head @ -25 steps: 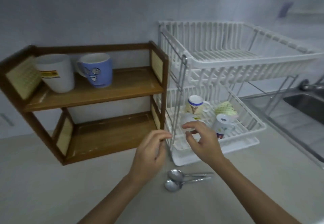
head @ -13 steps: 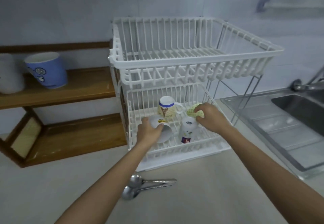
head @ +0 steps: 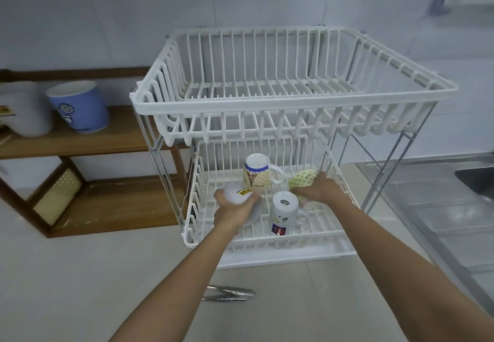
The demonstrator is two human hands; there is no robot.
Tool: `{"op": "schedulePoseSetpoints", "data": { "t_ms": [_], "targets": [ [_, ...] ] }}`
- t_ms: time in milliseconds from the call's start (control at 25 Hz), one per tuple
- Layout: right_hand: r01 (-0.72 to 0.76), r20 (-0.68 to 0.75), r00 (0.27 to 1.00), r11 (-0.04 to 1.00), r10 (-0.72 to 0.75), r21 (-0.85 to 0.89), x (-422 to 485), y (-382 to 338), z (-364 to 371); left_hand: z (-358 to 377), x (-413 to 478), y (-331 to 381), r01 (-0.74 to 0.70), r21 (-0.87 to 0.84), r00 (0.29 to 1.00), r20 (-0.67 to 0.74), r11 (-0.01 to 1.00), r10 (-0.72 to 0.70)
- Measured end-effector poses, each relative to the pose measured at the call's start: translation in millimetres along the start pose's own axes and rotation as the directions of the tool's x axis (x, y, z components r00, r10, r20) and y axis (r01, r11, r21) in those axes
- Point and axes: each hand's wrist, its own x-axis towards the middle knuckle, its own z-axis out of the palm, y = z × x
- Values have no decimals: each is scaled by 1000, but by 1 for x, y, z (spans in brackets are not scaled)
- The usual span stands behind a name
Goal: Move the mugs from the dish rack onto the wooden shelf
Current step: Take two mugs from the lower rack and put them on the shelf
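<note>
The white two-tier dish rack point(head: 294, 95) stands in the middle, with several mugs upside down in its lower basket. My left hand point(head: 235, 212) grips a white mug with a yellow label point(head: 239, 194) at the basket's front left. My right hand point(head: 320, 189) holds a green patterned mug point(head: 303, 178) at the right side. Between them stand a cream mug with a blue band point(head: 258, 171) and a white mug with small prints point(head: 283, 212). The wooden shelf point(head: 88, 138) on the left carries a blue mug point(head: 78, 106) and a white mug point(head: 22, 109).
The rack's upper basket overhangs the lower one and holds nothing. Two metal spoons point(head: 230, 293) lie on the counter in front of the rack. A steel sink and drainboard point(head: 438, 202) are to the right. The shelf's lower board point(head: 115, 205) is bare.
Both hands went from the counter in front of the rack into the lower basket and closed on mugs. The view shifted right, so the shelf now sits at the left edge.
</note>
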Motion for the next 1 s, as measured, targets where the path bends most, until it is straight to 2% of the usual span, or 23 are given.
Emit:
{"op": "schedulePoseSetpoints", "data": {
  "t_ms": [120, 240, 440, 600, 720, 840, 1000],
  "targets": [
    [-19, -19, 1000, 999, 18, -40, 3, 2, 3, 1, 0, 16, 127, -140, 992, 41, 982, -122],
    [-24, -29, 999, 1000, 24, 12, 4, 3, 5, 1, 1, 22, 227, -251, 974, 56, 941, -220],
    [-38, -113, 992, 989, 55, 144, 3, 10, 16, -11, 6, 14, 255, -283, 966, 25, 925, -259],
    [30, -188, 982, 945, 34, 325, -5, 12, 8, -35, 2, 17, 208, -296, 978, 72, 932, -195],
    [168, -294, 956, 848, -15, 503, -20, 5, -3, -49, -6, 21, 180, -296, 983, 100, 938, -157],
    [315, -329, 937, 686, -116, 656, -44, -2, -10, -58, -21, 27, 77, -310, 991, 124, 948, -40],
    [460, -337, 886, 506, -319, 730, -80, -12, -6, -75, -53, 30, -81, -313, 976, 169, 946, 140]
  ]
}}
